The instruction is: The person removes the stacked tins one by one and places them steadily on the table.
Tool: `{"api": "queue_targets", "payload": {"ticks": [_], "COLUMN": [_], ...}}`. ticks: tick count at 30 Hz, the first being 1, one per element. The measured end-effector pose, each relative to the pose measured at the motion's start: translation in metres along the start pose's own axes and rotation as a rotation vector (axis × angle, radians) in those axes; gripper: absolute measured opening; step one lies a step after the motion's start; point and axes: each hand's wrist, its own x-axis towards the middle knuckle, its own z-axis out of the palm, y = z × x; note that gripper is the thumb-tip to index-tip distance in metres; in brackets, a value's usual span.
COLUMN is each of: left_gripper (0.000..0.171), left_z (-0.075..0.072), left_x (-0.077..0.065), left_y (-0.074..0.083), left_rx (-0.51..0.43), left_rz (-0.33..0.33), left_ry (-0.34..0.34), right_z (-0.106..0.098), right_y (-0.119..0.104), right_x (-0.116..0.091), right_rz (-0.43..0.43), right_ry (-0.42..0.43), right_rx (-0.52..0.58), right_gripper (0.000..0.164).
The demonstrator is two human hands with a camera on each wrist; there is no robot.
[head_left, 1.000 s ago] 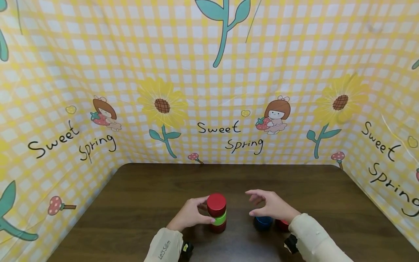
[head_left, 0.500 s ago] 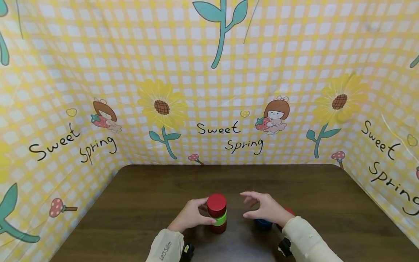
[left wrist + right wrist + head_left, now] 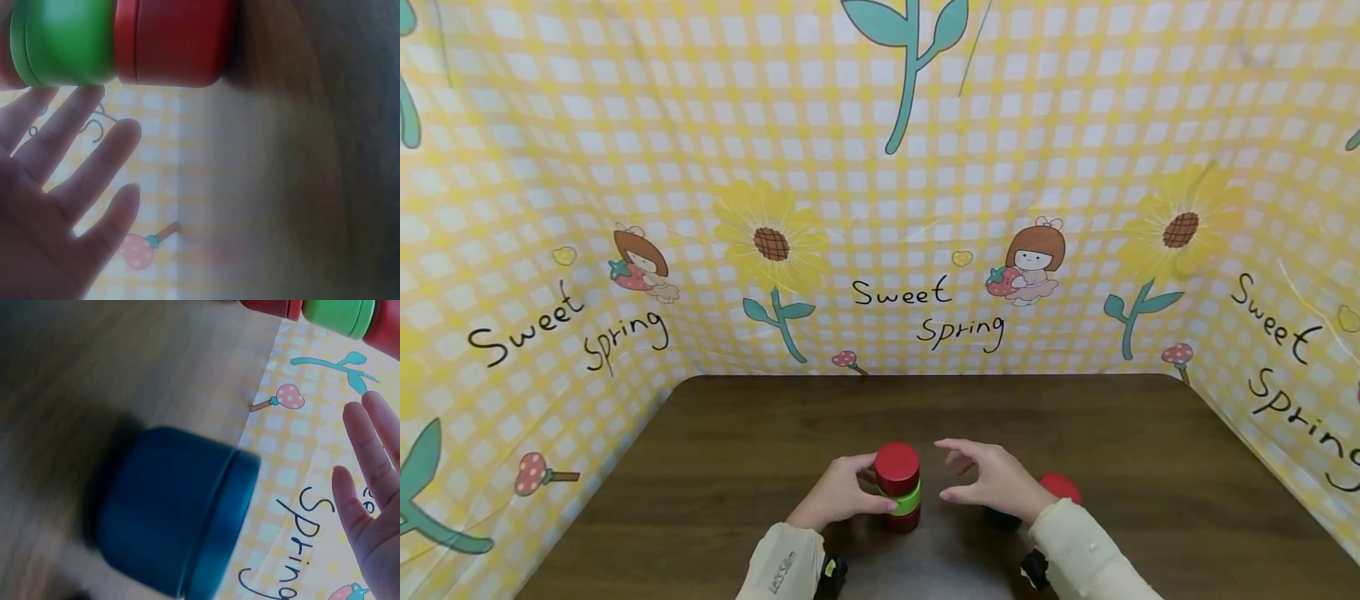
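A stack of three small round lidded jars stands upright on the table: a dark red one [image 3: 904, 522] at the bottom, a green one [image 3: 907, 501] in the middle and a red one [image 3: 897, 468] on top. My left hand [image 3: 841, 493] grips the stack at the green jar from the left, thumb in front. In the left wrist view its other fingers [image 3: 103, 162] are spread below the jars. To the right of the stack my right hand [image 3: 998, 482] hovers, holding nothing, fingers apart from the jars. A blue jar [image 3: 169, 506] stands beneath the right hand, mostly hidden in the head view.
Another red jar [image 3: 1061, 487] stands behind the right wrist, partly covered by it. The dark brown wooden table [image 3: 775, 417] reaches back to a yellow checked cloth [image 3: 880, 208] hung around its far edge and sides.
My right hand has moved left, from above the blue jar toward the stack. More of the red jar on the right has come into view. The left hand and stack have barely moved.
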Motion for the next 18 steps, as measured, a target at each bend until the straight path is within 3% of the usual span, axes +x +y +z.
{"api": "queue_targets", "payload": {"ticks": [9,18], "left_gripper": [0.052,0.046], "left_z": [0.003,0.003], "left_x": [-0.001,0.002], "left_y": [-0.002,-0.002], "left_rx": [0.013,0.047], "left_rz": [0.023,0.033], "left_ry": [0.045,0.027], "right_z": [0.017,0.024], "right_y": [-0.006,-0.017], "right_x": [0.011,0.021], "right_rz": [-0.056,-0.002], "right_ry": [0.110,0.108], "right_rx": [-0.118,0.059], "right_gripper": [0.059,0.060]}}
